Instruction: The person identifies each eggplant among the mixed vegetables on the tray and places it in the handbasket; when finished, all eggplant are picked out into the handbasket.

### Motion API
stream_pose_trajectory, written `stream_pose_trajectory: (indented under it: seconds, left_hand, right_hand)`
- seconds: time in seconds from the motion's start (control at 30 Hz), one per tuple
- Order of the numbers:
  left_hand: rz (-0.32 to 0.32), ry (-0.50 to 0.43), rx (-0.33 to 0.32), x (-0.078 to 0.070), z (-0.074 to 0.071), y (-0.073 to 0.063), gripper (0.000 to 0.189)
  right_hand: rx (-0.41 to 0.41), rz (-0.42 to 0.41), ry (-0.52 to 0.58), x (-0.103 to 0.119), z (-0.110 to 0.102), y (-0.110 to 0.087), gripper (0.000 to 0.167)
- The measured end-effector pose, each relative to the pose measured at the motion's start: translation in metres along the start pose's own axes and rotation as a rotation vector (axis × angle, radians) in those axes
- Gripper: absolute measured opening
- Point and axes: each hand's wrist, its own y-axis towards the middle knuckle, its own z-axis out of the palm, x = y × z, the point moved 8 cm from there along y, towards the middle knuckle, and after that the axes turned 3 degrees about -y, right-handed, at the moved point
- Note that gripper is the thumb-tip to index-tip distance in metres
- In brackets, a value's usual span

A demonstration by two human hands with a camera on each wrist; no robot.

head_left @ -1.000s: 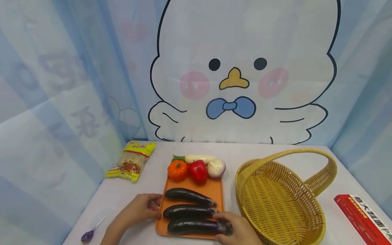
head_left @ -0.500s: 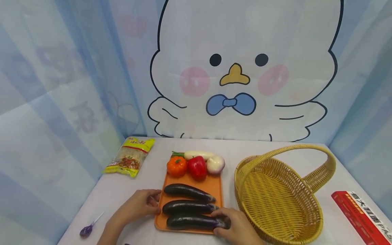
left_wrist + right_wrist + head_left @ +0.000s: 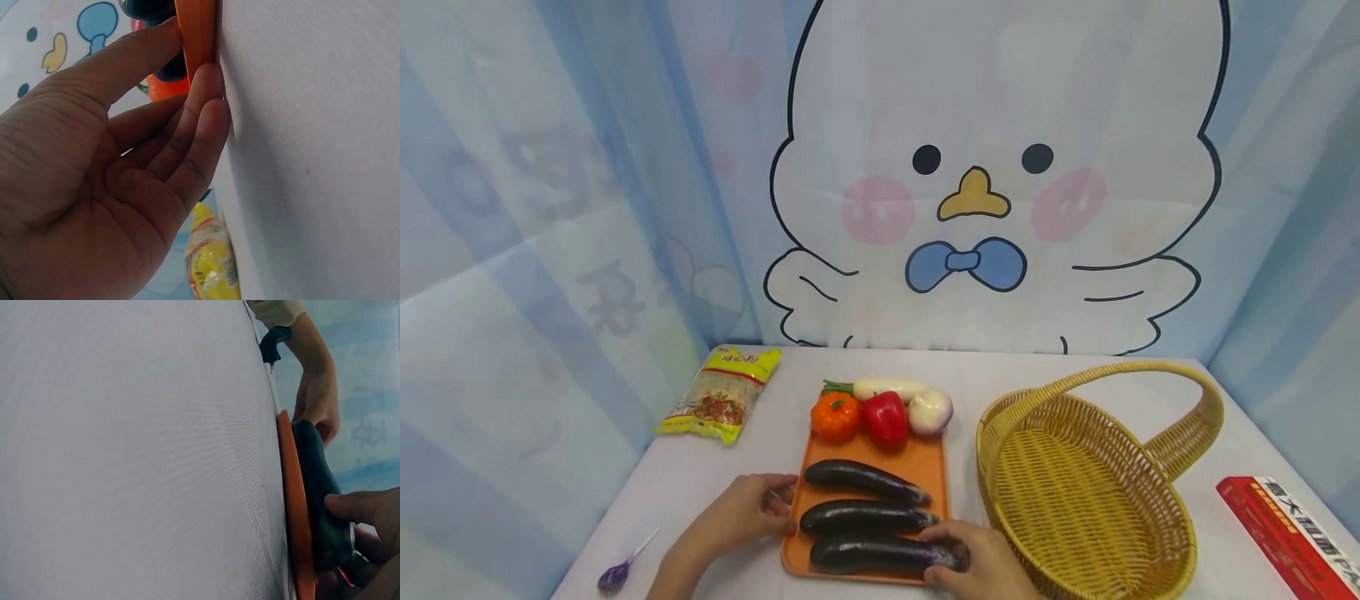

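Note:
Three dark eggplants lie side by side across an orange tray (image 3: pixel 936 462): a far one (image 3: pixel 861 478), a middle one (image 3: pixel 865 517) and a near one (image 3: pixel 872 553). My right hand (image 3: pixel 981 560) pinches the stem end of the near eggplant between thumb and fingers. In the right wrist view this eggplant (image 3: pixel 315 481) lies along the tray's near edge. At the tray's left edge my left hand (image 3: pixel 748 510) touches the rim with thumb and fingertips. The left wrist view shows its fingers (image 3: pixel 209 122) loosely bent against the tray's side, low by the tabletop.
An orange pepper (image 3: pixel 835 418), a red pepper (image 3: pixel 885 421), a white-purple round vegetable (image 3: pixel 930 412) and a white radish (image 3: pixel 887 389) crowd the tray's far end. A wicker basket (image 3: pixel 1176 517) stands right. Around lie a yellow food packet (image 3: pixel 722 396), a lollipop (image 3: pixel 616 577) and a red box (image 3: pixel 1270 529).

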Motion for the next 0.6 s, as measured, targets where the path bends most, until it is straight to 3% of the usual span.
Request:
stream_pose_trajectory:
  seconds: [0.23,0.4,0.6]
  left_hand:
    - [-0.023,-0.008,-0.001,0.002,0.001,0.0,0.067]
    - [-0.035,-0.013,-0.005,0.002,0.002,-0.001,0.066]
    - [-0.031,-0.008,-0.005,0.0,0.001,-0.001,0.066]
  right_hand:
    - [-0.034,-0.057,0.003,0.01,-0.001,-0.002,0.032]
    - [-0.117,-0.134,-0.008,0.018,-0.007,-0.005,0.032]
    - [-0.192,-0.152,0.042,0.024,-0.013,-0.009,0.032]
